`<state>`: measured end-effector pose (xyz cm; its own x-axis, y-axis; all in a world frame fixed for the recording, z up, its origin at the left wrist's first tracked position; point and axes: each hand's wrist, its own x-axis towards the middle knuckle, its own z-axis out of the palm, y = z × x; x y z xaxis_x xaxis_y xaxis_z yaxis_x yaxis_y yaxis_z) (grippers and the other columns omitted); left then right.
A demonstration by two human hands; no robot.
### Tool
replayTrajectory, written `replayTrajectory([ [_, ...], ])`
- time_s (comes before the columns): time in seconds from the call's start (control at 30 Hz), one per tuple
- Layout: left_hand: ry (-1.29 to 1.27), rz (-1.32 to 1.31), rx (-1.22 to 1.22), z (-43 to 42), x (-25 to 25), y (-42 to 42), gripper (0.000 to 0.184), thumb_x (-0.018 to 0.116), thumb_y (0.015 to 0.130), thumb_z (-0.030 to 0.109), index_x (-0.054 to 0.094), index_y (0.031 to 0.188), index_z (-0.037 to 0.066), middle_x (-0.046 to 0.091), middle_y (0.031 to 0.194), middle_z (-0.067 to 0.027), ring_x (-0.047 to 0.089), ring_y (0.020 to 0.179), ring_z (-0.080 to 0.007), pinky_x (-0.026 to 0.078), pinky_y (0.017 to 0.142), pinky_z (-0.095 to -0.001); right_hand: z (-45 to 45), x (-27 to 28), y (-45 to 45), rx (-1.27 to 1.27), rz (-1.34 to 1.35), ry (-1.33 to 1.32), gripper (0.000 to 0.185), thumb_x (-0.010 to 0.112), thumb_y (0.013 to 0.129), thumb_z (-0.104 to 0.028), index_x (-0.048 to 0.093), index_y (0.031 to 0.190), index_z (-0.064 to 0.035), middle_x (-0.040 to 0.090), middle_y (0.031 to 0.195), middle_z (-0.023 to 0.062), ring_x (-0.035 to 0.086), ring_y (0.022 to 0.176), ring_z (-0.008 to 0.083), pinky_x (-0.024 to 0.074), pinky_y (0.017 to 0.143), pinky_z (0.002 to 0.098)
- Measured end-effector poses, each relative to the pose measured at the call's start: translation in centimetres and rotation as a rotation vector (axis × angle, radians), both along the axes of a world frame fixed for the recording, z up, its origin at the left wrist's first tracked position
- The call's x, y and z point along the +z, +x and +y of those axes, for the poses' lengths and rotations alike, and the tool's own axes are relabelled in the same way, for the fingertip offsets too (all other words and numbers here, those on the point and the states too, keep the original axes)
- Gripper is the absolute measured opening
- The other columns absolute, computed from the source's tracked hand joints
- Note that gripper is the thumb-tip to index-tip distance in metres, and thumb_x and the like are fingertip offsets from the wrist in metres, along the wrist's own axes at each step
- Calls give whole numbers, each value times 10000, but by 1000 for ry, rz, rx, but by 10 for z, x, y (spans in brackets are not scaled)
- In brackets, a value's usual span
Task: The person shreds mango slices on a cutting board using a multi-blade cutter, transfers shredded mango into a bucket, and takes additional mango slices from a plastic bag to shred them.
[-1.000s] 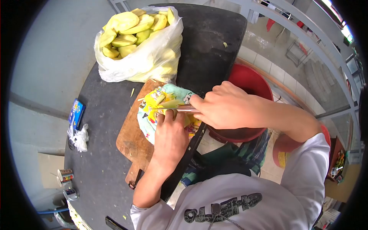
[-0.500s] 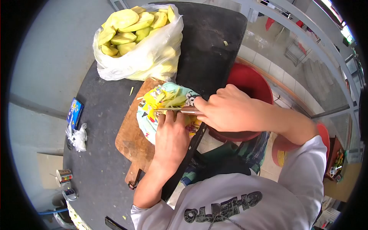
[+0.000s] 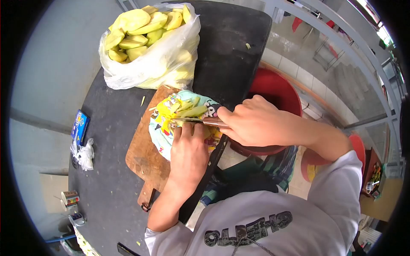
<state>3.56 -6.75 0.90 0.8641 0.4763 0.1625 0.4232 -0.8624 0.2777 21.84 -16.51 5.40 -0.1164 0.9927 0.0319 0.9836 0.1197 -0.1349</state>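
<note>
My right hand [image 3: 252,121] is closed around the brown handle of a knife [image 3: 215,122], its blade pointing left just past my left fingertips. My left hand [image 3: 188,147] has its fingers bent and pressed down beside the blade, on what looks like a mango piece mostly hidden beneath them. Under both lies a pale blue cartoon-print cloth [image 3: 160,138] on a wooden cutting board [image 3: 139,158]. Thin green mango strips [image 3: 192,112] are heaped on the cloth, beyond the blade.
A white plastic bag [image 3: 158,70] full of peeled mango pieces [image 3: 136,32] stands at the far end of the dark table [image 3: 106,187]. A red tub [image 3: 277,89] is beside the table's right edge. On the left lie a blue packet [image 3: 80,126] and a crumpled plastic bag [image 3: 85,155].
The view has shifted slightly, moving the scene a little left. The knife blade and my left fingers keep nearly the same place over the cloth, and both grips are unchanged.
</note>
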Motion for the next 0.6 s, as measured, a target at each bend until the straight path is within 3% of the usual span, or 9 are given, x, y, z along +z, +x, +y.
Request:
replayTrajectory([
  [0.13, 16, -23, -22, 2, -3, -2, 283, 636, 772, -27, 623, 1054, -48, 608, 1026, -240, 608, 941, -393, 531, 872, -463, -6, 34, -1, 31, 0, -32, 354, 638, 927, -320, 614, 938, 33, 650, 614, 160, 678, 551, 339, 496, 483, 434],
  [0.27, -9, -21, -11, 1, -1, -2, 270, 646, 771, -24, 626, 1038, -54, 608, 1025, -244, 611, 933, -394, 537, 861, -462, -1, -10, 3, 24, 11, 57, 336, 647, 921, -319, 618, 903, 16, 630, 576, 144, 676, 543, 327, 495, 479, 431],
  [0.4, 13, -44, -23, 3, -3, -4, 246, 653, 769, -23, 628, 1011, -59, 609, 1025, -247, 613, 940, -396, 539, 867, -458, -7, 29, -5, 21, -21, -22, 345, 647, 924, -323, 615, 923, 20, 642, 605, 143, 674, 539, 324, 495, 483, 437],
  [0.53, -32, -33, -23, 3, -1, -5, 231, 658, 765, -21, 628, 991, -61, 607, 1019, -253, 605, 953, -401, 534, 865, -470, -2, -11, -4, 8, 40, 59, 356, 658, 925, -340, 613, 937, 13, 634, 589, 138, 671, 533, 320, 483, 472, 421],
  [0.6, -36, -36, -12, 3, -2, -4, 232, 659, 763, -21, 626, 989, -62, 605, 1014, -253, 601, 956, -402, 532, 862, -475, -6, 6, -4, 18, 33, 61, 365, 656, 929, -343, 610, 949, 18, 635, 593, 142, 667, 525, 315, 474, 456, 406],
])
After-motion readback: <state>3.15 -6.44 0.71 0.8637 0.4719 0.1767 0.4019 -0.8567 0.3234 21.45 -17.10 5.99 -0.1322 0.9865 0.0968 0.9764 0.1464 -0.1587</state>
